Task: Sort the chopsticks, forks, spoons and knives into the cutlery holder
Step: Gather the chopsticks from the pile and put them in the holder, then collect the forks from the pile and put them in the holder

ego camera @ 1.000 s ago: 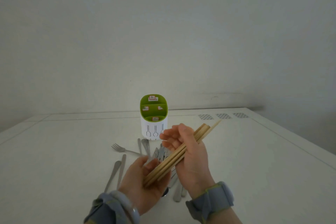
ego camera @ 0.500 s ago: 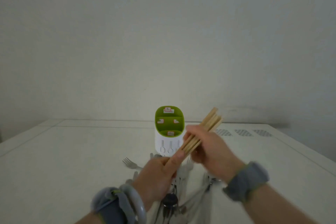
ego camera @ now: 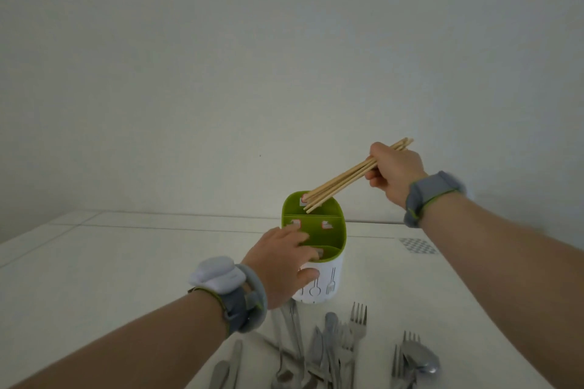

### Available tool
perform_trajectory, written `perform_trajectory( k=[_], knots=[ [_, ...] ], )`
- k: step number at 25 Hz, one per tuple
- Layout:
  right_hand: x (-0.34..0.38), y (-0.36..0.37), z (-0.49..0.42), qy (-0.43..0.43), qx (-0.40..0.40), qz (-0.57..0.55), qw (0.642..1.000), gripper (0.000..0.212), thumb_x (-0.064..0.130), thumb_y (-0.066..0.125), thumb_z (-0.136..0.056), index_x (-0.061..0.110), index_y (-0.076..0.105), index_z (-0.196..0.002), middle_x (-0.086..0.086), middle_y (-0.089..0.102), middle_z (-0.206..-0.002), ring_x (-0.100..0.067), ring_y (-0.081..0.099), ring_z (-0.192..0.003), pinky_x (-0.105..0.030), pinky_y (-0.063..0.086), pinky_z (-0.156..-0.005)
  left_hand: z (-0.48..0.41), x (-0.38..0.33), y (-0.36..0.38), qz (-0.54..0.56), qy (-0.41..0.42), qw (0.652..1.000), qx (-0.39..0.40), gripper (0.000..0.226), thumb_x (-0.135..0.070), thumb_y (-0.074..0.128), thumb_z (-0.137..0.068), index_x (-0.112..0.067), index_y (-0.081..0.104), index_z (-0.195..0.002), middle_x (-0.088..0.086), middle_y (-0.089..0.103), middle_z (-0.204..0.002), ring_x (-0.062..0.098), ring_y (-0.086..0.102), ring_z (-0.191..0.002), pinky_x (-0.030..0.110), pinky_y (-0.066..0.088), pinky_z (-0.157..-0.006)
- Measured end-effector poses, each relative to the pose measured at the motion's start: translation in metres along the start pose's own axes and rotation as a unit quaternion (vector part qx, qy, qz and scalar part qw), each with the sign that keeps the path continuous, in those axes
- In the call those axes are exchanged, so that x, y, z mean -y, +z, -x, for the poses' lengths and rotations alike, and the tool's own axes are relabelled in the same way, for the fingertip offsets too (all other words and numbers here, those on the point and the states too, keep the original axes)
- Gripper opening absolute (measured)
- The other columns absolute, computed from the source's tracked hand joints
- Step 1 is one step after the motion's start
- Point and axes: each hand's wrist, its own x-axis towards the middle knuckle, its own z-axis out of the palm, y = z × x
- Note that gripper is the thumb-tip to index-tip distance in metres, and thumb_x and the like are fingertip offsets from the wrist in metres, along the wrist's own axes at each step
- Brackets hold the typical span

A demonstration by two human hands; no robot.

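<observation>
A: Chopsticks (ego camera: 347, 180)?
B: Pale bare wood, matt. Cutlery holder (ego camera: 328, 278): smooth plastic, white body, green insert.
A: Loose cutlery (ego camera: 328, 347)?
B: Grey metal, dull sheen. Surface (ego camera: 126, 262): smooth, matt white. Wristbands (ego camera: 423, 199): grey cloth.

Holder (ego camera: 328, 281): white body, green top, dark cutlery outlines.
Chopsticks (ego camera: 344, 178): pale tan.
Loose cutlery (ego camera: 328, 347): silver-grey.
Table (ego camera: 94, 262): white; checkered patch (ego camera: 417, 245), apparently grey.

Dim, flat light; soft, blurred edges
</observation>
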Motion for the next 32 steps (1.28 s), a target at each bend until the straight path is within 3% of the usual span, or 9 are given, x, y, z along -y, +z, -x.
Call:
perform_trajectory(
  k=[5, 8, 12, 18, 21, 23, 25, 28, 32],
  knots=[
    [-0.034, 0.016, -0.019, 0.049, 0.003, 0.001, 0.999, 0.014, 0.011, 0.056, -0.080, 0.002, 0.059, -0.070, -0.010, 0.057, -0.057, -0.010, 0.050, -0.028, -0.015, 0.040, -0.031, -0.009, 0.006, 0.001, 0.051, 0.020, 0.998, 0.008, 0.024, -0.025, 0.037, -0.098, -0.017, 0.057, -0.108, 0.000, 0.058, -0.116, 0.018, 0.053, -0.100, 0.025, 0.040, -0.084],
    [-0.053, 0.027, -0.014, 0.062, 0.046, 0.047, 0.996, 0.014, 0.014, 0.058, -0.078, 0.005, 0.062, -0.067, -0.006, 0.054, -0.056, -0.012, 0.044, -0.036, -0.016, 0.032, -0.033, -0.013, 0.005, 0.000, 0.028, 0.016, 0.999, 0.021, 0.026, -0.025, 0.036, -0.098, -0.020, 0.057, -0.113, -0.001, 0.056, -0.121, 0.019, 0.055, -0.104, 0.031, 0.046, -0.088],
    [-0.077, 0.038, -0.002, 0.084, 0.070, 0.032, 0.994, 0.008, 0.021, 0.064, -0.076, 0.013, 0.063, -0.076, -0.003, 0.061, -0.067, -0.015, 0.055, -0.057, -0.026, 0.045, -0.054, -0.013, -0.002, -0.004, 0.028, -0.014, 0.999, 0.022, 0.030, -0.029, 0.036, -0.098, -0.022, 0.061, -0.113, -0.001, 0.058, -0.121, 0.021, 0.056, -0.104, 0.034, 0.046, -0.089],
    [-0.091, 0.038, 0.005, 0.073, 0.134, 0.001, 0.988, 0.003, 0.019, 0.070, -0.080, 0.019, 0.067, -0.080, -0.003, 0.069, -0.077, -0.015, 0.065, -0.060, -0.019, 0.049, -0.044, -0.014, -0.002, 0.001, 0.035, -0.039, 0.999, -0.009, 0.031, -0.033, 0.037, -0.097, -0.025, 0.063, -0.112, -0.004, 0.062, -0.120, 0.019, 0.049, -0.110, 0.034, 0.041, -0.095],
    [-0.090, 0.031, 0.004, 0.076, 0.155, 0.033, 0.984, 0.015, 0.028, 0.073, -0.078, 0.019, 0.066, -0.087, -0.004, 0.072, -0.089, -0.019, 0.066, -0.076, -0.034, 0.057, -0.071, -0.009, -0.003, 0.005, 0.063, -0.037, 0.995, -0.062, 0.029, -0.034, 0.043, -0.094, -0.025, 0.065, -0.111, -0.005, 0.063, -0.120, 0.018, 0.044, -0.118, 0.034, 0.038, -0.099],
    [-0.086, 0.025, 0.005, 0.074, 0.163, 0.069, 0.981, 0.030, 0.038, 0.073, -0.076, 0.020, 0.066, -0.099, -0.005, 0.070, -0.105, -0.022, 0.063, -0.097, -0.042, 0.049, -0.089, -0.007, -0.004, 0.003, 0.087, -0.030, 0.990, -0.109, 0.026, -0.034, 0.050, -0.091, -0.022, 0.065, -0.108, -0.004, 0.063, -0.118, 0.018, 0.044, -0.118, 0.032, 0.037, -0.099],
    [-0.082, 0.020, 0.011, 0.068, 0.164, 0.090, 0.980, 0.044, 0.045, 0.071, -0.075, 0.019, 0.063, -0.110, -0.004, 0.066, -0.112, -0.023, 0.056, -0.107, -0.040, 0.044, -0.086, -0.003, -0.006, -0.003, 0.089, -0.029, 0.987, -0.129, 0.028, -0.035, 0.052, -0.090, -0.018, 0.064, -0.108, -0.002, 0.062, -0.117, 0.020, 0.044, -0.116, 0.032, 0.037, -0.098],
    [-0.069, 0.011, 0.035, 0.038, 0.150, 0.097, 0.983, 0.039, 0.046, 0.066, -0.080, 0.020, 0.060, -0.109, -0.004, 0.059, -0.108, -0.016, 0.052, -0.092, -0.033, 0.039, -0.074, 0.019, -0.006, -0.023, 0.104, -0.047, 0.982, -0.152, 0.032, -0.029, 0.060, -0.087, -0.013, 0.062, -0.113, 0.006, 0.061, -0.121, 0.025, 0.046, -0.115, 0.032, 0.033, -0.101],
    [-0.062, -0.030, 0.085, -0.078, 0.073, 0.179, 0.978, 0.034, 0.042, 0.065, -0.079, 0.026, 0.059, -0.109, 0.004, 0.061, -0.099, -0.006, 0.054, -0.076, -0.022, 0.038, -0.058, 0.079, 0.002, -0.040, 0.192, -0.183, 0.952, -0.151, 0.027, -0.032, 0.060, -0.086, -0.023, 0.062, -0.111, -0.005, 0.060, -0.108, 0.014, 0.050, -0.098, 0.023, 0.034, -0.087]
  ],
)
